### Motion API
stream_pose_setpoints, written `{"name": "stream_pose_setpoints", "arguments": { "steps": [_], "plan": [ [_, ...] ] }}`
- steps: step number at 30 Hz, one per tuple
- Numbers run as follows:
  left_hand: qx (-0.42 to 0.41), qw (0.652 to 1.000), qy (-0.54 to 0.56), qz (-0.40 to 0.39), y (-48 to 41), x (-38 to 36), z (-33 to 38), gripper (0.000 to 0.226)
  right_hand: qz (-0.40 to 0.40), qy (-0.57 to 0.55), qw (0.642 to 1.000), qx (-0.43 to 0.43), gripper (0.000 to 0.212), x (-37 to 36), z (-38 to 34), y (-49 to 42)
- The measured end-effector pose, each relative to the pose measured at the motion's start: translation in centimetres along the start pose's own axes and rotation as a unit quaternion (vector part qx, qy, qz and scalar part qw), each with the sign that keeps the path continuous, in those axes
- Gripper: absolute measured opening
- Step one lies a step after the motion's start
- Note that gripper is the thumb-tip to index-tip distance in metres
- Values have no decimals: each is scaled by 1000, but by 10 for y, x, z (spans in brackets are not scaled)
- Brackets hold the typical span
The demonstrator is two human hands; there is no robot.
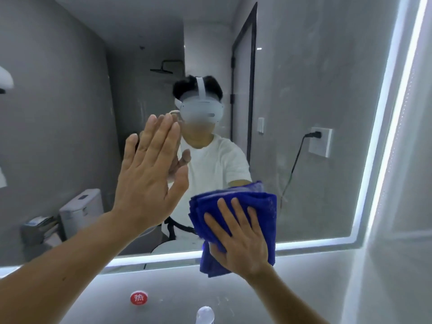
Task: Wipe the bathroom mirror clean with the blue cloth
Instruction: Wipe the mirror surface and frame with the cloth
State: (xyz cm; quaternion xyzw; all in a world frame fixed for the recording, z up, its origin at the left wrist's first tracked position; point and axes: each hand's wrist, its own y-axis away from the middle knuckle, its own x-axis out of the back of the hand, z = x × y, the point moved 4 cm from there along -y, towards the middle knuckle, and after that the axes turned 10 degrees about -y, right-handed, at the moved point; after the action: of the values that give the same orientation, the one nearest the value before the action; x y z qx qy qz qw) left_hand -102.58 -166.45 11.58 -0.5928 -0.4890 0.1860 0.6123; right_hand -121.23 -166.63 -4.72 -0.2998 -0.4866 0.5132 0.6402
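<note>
The bathroom mirror (304,94) fills most of the view, and a lit white strip (395,118) runs along its right and bottom edges. At about 8 o'clock in the glass is the reflection of a white toilet cistern (80,210), with a grey bin just to its left. The left hand (149,178) is raised near the centre of the mirror. Its palm lies flat on the glass, its fingers are straight and close together pointing toward 12 o'clock, and its thumb is angled out toward 2 o'clock; it meets its own reflection and holds nothing. Below the mirror, at 6 o'clock in the view, a round red sticker (139,298) sits on the grey wall, with the top of a chrome tap (205,315) just to its right. The blue cloth (236,211), folded thick, lies against the mirror at about 5 o'clock, overlapping the lit bottom edge and hanging onto the wall beneath. The right hand (243,242) presses it flat, with the fingers straight and spread wide toward 11 o'clock. Behind the cloth the glass shows the person's reflection in a white T-shirt and white headset. At 3 o'clock a white wall socket (320,141) with a dark plug and cord is reflected.
</note>
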Motion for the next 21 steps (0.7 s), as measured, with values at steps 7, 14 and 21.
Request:
{"name": "stream_pose_setpoints", "arguments": {
  "steps": [7, 14, 21],
  "plan": [
    [-27, 1000, 4, 2, -3, -2, 13, 65, -62, 21, 985, 160, 70, 19, 42, 20],
    [-19, 1000, 9, 5, -17, 0, 33, 65, 54, -3, 998, 38, 59, 82, 129, -136],
    [-11, 1000, 1, 25, -27, -1, 46, 64, 198, -19, 976, -88, 50, 85, 129, -159]
  ]
}}
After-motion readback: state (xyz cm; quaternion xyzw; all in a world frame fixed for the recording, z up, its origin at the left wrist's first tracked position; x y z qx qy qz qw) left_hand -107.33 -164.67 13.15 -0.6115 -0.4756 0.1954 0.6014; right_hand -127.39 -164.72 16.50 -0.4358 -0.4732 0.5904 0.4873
